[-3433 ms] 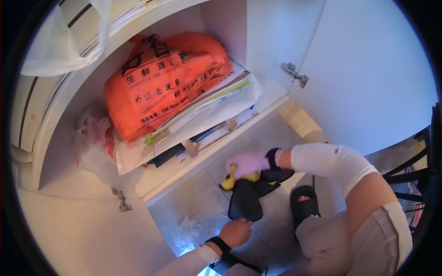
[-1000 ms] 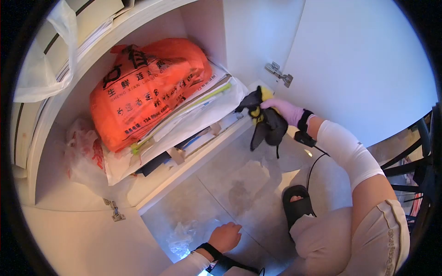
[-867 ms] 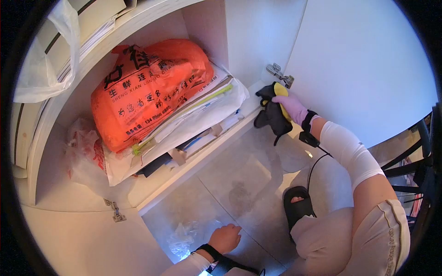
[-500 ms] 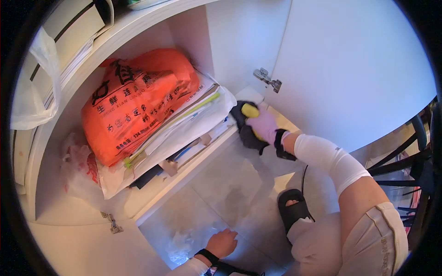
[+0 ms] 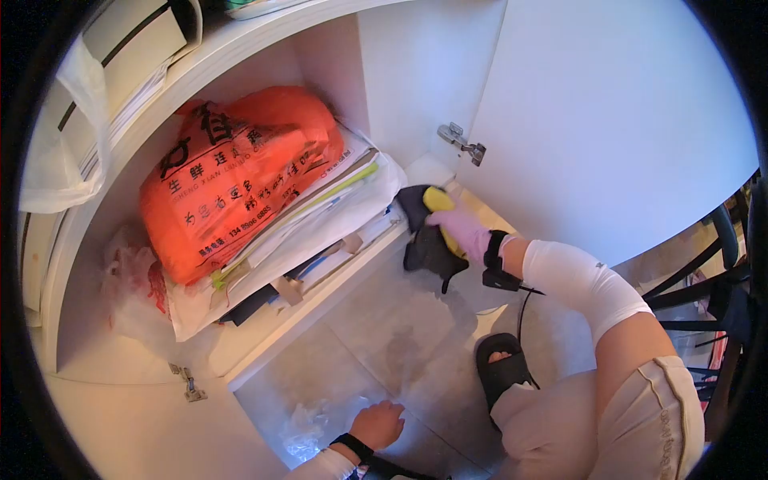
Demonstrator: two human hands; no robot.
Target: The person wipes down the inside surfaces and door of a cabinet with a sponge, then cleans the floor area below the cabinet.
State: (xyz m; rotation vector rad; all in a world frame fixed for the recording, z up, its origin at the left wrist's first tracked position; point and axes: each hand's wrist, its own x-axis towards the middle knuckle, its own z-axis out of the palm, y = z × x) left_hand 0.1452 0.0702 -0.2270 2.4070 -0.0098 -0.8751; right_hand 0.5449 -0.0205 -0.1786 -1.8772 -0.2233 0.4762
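In a pink glove, my right hand (image 5: 464,230) grips a dark grey and yellow cloth (image 5: 432,250) at the cabinet's lower right corner. The cloth's grey part hangs down over the front edge of the shelf, and a yellow fold shows under my fingers. My left hand (image 5: 379,425) is bare, its fingers curled in with nothing visible in them. It hovers low over the tile floor (image 5: 352,360), close to a crumpled clear plastic bag (image 5: 304,430). A stack of papers (image 5: 320,232) lies on the shelf left of the cloth, under an orange plastic bag (image 5: 240,184).
The white cabinet door (image 5: 608,120) stands open at right, with a metal hinge (image 5: 462,144); another door (image 5: 152,424) is open at lower left. A translucent bag (image 5: 132,288) sits inside the cabinet. My foot in a black slipper (image 5: 504,372) and black chair legs (image 5: 712,296) are at right.
My right hand has drawn the cloth slightly down and away from the corner, and more of its yellow part shows. My left hand has shifted slightly left.
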